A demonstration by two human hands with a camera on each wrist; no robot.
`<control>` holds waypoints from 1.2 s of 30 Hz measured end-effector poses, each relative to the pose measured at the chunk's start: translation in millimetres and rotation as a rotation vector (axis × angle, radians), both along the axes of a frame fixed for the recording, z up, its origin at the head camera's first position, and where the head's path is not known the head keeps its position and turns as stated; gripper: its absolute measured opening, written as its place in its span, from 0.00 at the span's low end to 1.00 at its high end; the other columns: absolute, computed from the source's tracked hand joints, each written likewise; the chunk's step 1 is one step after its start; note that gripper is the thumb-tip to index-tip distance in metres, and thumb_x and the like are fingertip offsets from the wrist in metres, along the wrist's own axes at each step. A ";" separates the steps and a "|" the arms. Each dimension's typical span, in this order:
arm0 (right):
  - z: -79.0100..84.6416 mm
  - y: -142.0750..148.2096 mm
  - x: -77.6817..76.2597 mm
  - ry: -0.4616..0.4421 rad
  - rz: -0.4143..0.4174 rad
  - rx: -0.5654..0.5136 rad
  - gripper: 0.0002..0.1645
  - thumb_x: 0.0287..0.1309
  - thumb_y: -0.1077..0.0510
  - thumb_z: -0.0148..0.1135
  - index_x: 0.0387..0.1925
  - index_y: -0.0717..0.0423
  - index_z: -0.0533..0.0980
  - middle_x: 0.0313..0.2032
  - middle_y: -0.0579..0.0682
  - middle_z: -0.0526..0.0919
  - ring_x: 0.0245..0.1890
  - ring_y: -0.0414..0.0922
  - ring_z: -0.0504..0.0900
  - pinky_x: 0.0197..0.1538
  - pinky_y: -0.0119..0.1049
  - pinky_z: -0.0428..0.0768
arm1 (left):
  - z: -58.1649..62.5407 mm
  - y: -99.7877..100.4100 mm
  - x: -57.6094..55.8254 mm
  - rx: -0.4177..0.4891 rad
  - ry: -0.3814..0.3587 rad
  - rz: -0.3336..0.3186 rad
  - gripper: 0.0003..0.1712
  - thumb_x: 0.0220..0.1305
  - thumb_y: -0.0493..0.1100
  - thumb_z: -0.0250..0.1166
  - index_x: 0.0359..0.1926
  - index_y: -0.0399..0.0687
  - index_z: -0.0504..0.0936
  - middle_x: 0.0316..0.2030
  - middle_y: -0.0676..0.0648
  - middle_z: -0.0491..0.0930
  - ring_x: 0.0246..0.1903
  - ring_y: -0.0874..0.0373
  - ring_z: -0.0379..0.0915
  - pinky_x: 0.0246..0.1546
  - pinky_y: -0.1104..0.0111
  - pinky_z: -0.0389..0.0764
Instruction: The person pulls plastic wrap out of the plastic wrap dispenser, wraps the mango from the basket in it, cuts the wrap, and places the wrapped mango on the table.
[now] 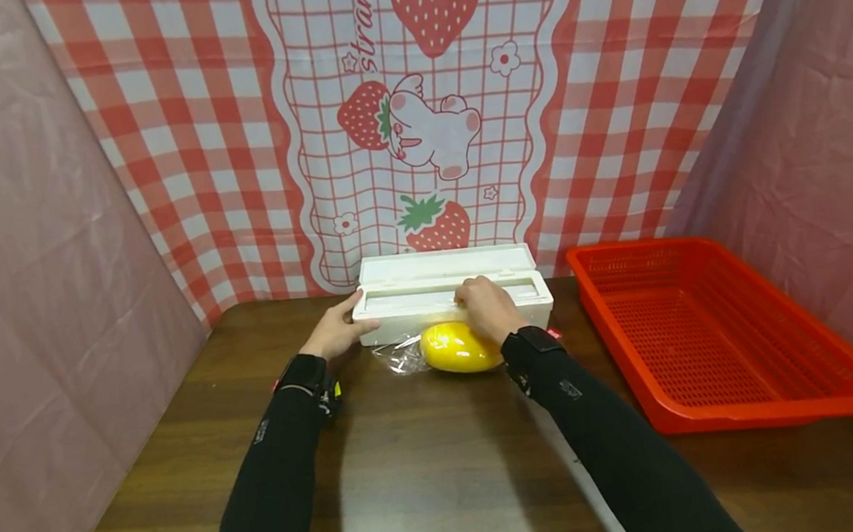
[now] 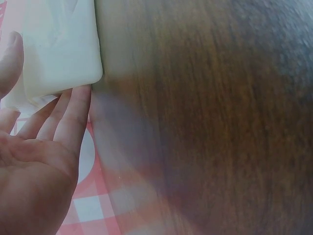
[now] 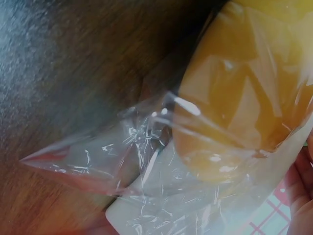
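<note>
A long white plastic-wrap dispenser [image 1: 401, 328] stands at the back of the table, its lid [image 1: 445, 263] raised. My left hand [image 1: 332, 330] holds the dispenser's left end, thumb on the front and fingers against the end face, as the left wrist view shows. Over its top opening my right hand [image 1: 488, 304] bends its fingers; what they touch there is hidden. Against the front lies a smooth yellow, mango-like fruit [image 1: 457, 349], partly behind the right wrist. Clear film [image 3: 161, 161] covers the fruit and trails loose and crumpled to one side.
A red perforated plastic basket [image 1: 769, 413] stands on the right of the brown wooden table [image 1: 427, 466]. A red-checked strawberry cloth [image 1: 198, 134] hangs directly behind the dispenser. Pink curtains [image 1: 19, 248] close off both sides.
</note>
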State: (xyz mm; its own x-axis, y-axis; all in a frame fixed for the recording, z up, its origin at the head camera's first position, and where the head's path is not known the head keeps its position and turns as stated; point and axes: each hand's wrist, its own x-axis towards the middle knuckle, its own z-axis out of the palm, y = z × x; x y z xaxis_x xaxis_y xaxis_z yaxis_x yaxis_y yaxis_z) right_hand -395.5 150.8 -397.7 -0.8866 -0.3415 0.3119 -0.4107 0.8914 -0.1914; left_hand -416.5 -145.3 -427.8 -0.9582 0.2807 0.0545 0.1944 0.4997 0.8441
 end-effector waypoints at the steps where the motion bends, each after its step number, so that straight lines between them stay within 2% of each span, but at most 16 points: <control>1: -0.3 0.6 0.0 0.000 0.000 0.001 0.13 0.64 0.70 0.60 0.45 0.60 0.86 0.41 0.56 0.84 0.47 0.55 0.80 0.55 0.47 0.80 | 0.0 0.0 0.1 0.001 -0.003 0.000 0.48 0.70 0.45 0.68 0.80 0.45 0.50 0.69 0.31 0.67 0.61 0.44 0.73 0.59 0.55 0.77; 23: -3.6 11.9 -0.6 0.075 0.032 -0.026 0.09 0.60 0.70 0.64 0.38 0.60 0.86 0.36 0.55 0.84 0.41 0.54 0.80 0.50 0.47 0.80 | 0.0 0.1 -1.1 0.018 -0.021 0.002 0.49 0.69 0.45 0.68 0.81 0.48 0.49 0.70 0.32 0.66 0.62 0.44 0.73 0.59 0.54 0.76; 36: -3.5 14.4 2.9 0.071 0.035 -0.036 0.08 0.61 0.69 0.66 0.41 0.60 0.86 0.38 0.56 0.85 0.44 0.56 0.81 0.52 0.47 0.80 | -0.2 -0.7 0.7 -0.006 -0.020 0.007 0.49 0.70 0.46 0.68 0.81 0.49 0.49 0.70 0.32 0.67 0.62 0.44 0.73 0.60 0.54 0.76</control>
